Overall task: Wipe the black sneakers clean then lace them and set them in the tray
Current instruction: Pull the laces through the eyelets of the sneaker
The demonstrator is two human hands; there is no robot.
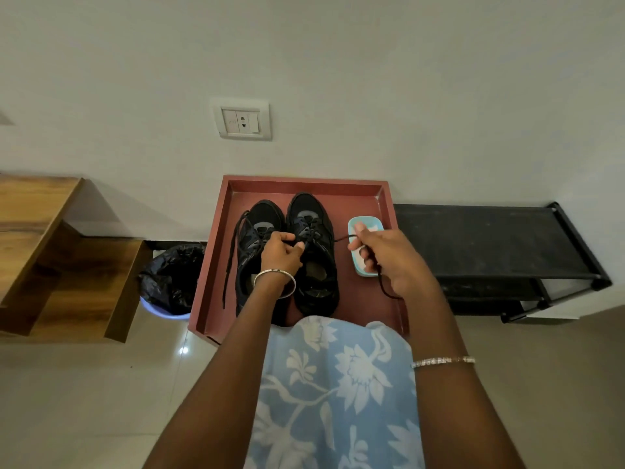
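Two black sneakers (267,214) side by side, toes to the wall, inside one red tray (304,184), with one light-blue dish (372,226) just beside them in the same tray, contents unclear. Two hands at the sneaker nearer the dish: left hand (282,252), fingers pinching one black lace (343,237) at the eyelets; right hand (389,255), fingers pinching its free length, drawn out sideways. One bin (172,279) lined with a black bag on the floor beside the tray.

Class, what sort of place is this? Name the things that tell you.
Probably a home entryway: a black shoe rack by the wall, a lined bin, a wall socket.
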